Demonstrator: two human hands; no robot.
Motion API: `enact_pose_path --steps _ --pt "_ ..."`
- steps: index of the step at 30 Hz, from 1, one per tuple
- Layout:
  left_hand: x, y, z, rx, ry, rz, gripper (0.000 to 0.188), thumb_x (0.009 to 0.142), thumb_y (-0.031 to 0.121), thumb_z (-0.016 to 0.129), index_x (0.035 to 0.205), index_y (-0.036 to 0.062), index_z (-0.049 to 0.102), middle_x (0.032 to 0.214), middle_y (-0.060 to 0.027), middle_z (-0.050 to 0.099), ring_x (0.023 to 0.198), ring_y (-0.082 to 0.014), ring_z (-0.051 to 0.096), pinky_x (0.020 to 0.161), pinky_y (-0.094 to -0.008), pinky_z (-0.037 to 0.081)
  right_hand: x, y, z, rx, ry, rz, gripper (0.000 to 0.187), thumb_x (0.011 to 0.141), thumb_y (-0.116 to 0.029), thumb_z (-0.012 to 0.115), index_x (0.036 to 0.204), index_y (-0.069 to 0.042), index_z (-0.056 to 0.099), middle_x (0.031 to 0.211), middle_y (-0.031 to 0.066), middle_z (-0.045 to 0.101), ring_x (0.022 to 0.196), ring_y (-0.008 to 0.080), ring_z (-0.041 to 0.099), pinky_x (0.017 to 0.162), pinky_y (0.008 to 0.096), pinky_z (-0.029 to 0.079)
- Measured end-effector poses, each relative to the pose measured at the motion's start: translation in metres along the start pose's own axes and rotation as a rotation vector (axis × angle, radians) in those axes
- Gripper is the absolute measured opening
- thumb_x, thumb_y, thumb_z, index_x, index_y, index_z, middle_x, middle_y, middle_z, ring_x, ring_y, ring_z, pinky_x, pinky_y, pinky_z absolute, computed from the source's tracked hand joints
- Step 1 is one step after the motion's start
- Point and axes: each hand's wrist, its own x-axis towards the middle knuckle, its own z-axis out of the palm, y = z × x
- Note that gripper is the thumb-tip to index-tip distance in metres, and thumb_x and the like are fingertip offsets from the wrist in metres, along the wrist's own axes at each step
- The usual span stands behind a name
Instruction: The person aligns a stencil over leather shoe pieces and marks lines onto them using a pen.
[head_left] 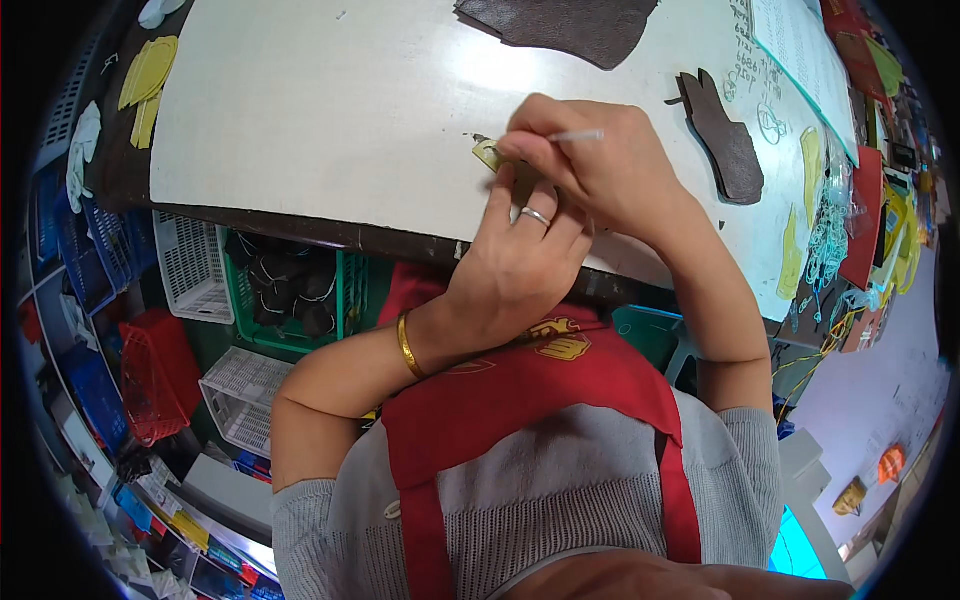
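My right hand (590,150) is closed around a thin, pale pen-like tool (580,135), its tip hidden behind the fingers. Beneath it, a small yellow template (487,153) lies on the white tabletop, with a bit of dark material at its far edge. My left hand (520,240), wearing a ring, holds the template down with its fingertips close to the right hand. The fingers cover most of the template, so its full shape is hidden.
A large dark brown leather piece (570,25) lies at the far side, a glove-shaped one (725,140) at the right. Yellow templates (150,80) sit at the far left. Below the table edge stand a white crate (192,265) and a green crate (345,290).
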Motion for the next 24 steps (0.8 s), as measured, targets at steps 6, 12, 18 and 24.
enact_pose_path --steps 6,12,18,24 --pt "0.003 0.003 -0.01 -0.022 -0.112 -0.051 0.036 0.086 0.013 0.06 0.116 -0.0031 0.068 0.116 -0.0183 0.065 0.114 -0.0322 0.063 0.106 -0.0554 0.049 -0.029 0.031 -0.042 -0.375 0.038 -0.035 0.02 0.099 -0.031 0.065 0.092 -0.012 0.068 0.069 0.0055 0.067 0.058 0.0287 0.066 0.053 0.0387 0.049" --pt "0.004 0.0 -0.006 -0.047 -0.062 -0.027 0.034 0.086 0.012 0.061 0.115 -0.0047 0.067 0.114 -0.0182 0.066 0.108 -0.0309 0.066 0.104 -0.0551 0.051 -0.062 0.017 -0.025 0.119 0.102 0.068 0.018 0.097 -0.027 0.069 0.092 -0.01 0.068 0.072 0.0063 0.069 0.063 0.0278 0.068 0.055 0.0349 0.051" --pt "0.002 0.0 -0.008 -0.066 -0.054 -0.04 0.034 0.084 0.01 0.062 0.114 -0.0053 0.067 0.112 -0.0178 0.066 0.106 -0.0306 0.066 0.102 -0.0539 0.052 -0.08 0.011 -0.034 -0.154 0.077 -0.082 0.02 0.094 -0.022 0.072 0.085 -0.01 0.059 0.064 0.0064 0.06 0.058 0.0273 0.063 0.052 0.0388 0.048" --pt "0.016 0.001 -0.009 -0.026 -0.057 -0.008 0.037 0.083 0.013 0.063 0.118 0.0036 0.07 0.096 -0.0103 0.061 0.093 -0.0268 0.062 0.096 -0.051 0.055 -0.108 0.026 -0.039 0.279 0.411 0.324 0.017 0.098 -0.021 0.069 0.09 -0.006 0.066 0.072 0.0083 0.068 0.061 0.0265 0.067 0.054 0.0365 0.05"
